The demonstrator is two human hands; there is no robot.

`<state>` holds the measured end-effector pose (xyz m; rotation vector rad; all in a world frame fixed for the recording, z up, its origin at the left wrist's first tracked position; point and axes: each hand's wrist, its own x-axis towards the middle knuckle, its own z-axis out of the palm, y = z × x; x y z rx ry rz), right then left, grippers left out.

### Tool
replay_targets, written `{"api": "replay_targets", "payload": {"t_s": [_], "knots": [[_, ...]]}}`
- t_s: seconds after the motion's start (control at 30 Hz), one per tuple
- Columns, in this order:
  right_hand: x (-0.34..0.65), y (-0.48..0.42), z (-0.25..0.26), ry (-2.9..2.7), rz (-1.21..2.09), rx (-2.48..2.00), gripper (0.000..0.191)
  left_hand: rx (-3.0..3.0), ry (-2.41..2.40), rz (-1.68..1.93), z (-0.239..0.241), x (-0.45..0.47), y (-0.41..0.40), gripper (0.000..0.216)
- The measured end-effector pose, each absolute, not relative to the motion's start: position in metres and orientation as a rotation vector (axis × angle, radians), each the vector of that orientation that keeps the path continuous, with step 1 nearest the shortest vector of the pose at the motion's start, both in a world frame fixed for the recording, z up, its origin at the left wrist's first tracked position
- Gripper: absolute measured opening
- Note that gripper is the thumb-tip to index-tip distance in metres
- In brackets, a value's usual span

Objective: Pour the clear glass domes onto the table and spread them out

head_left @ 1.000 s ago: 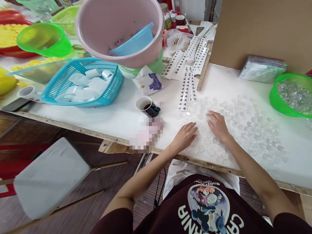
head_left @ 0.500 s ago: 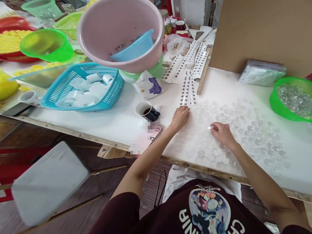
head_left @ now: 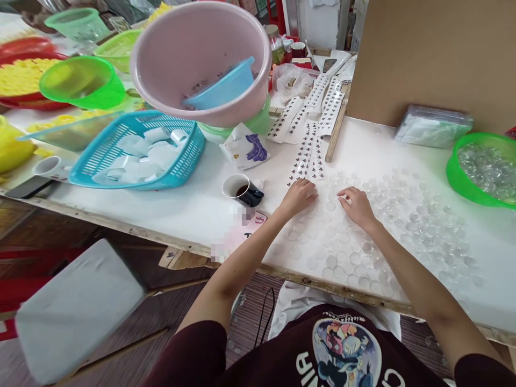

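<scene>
Many clear glass cabochons [head_left: 403, 215] lie spread over the white table [head_left: 193, 199]. My left hand [head_left: 299, 195] rests on the table just below the sticker strips [head_left: 308, 156], its fingers curled down onto the nearest strip's lower end. My right hand [head_left: 357, 207] is among the cabochons to the right, with thumb and fingers pinched on one clear cabochon [head_left: 344, 199].
A dark cup [head_left: 242, 189] with dark liquid stands left of my left hand. A turquoise basket [head_left: 139, 150], a pink basin [head_left: 201, 59] and green bowls sit at back left. A green bowl of cabochons [head_left: 484, 166] is at the right, a brown board [head_left: 435, 54] behind.
My left hand reached up from the cabochons to the sticker strips and stays at their lower end. My right hand closed on a cabochon and moved up and left.
</scene>
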<state>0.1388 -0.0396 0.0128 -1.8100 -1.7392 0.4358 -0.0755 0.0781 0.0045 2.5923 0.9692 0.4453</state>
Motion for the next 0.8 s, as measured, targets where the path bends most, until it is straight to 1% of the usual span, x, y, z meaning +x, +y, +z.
{"api": "replay_targets", "payload": {"t_s": [0.1, 0.2, 0.27, 0.4, 0.6, 0.73, 0.8], "knots": [[0.130, 0.005, 0.014, -1.814, 0.355, -1.776, 0.021, 2.566, 0.976, 0.448, 0.003, -0.071, 0.078, 0.015], [0.121, 0.043, 0.015, -1.955, 0.310, -1.840, 0.027, 2.522, 1.054, 0.481, 0.003, -0.071, 0.080, 0.020], [0.117, 0.055, 0.015, -2.047, 0.306, -1.918, 0.026, 2.483, 1.117, 0.504, 0.003, -0.074, 0.081, 0.024], [0.120, 0.048, 0.015, -2.107, 0.323, -1.937, 0.018, 2.396, 1.209, 0.534, 0.002, -0.082, 0.084, 0.029], [0.132, 0.022, 0.012, -2.062, 0.437, -1.915, 0.019, 2.347, 1.225, 0.558, -0.005, -0.086, 0.090, 0.029], [0.123, 0.031, 0.010, -2.087, 0.371, -1.806, 0.019, 2.380, 1.191, 0.549, -0.006, -0.081, 0.091, 0.029], [0.114, 0.039, 0.009, -2.128, 0.352, -1.750, 0.021, 2.414, 1.175, 0.549, -0.005, -0.080, 0.089, 0.027]]}}
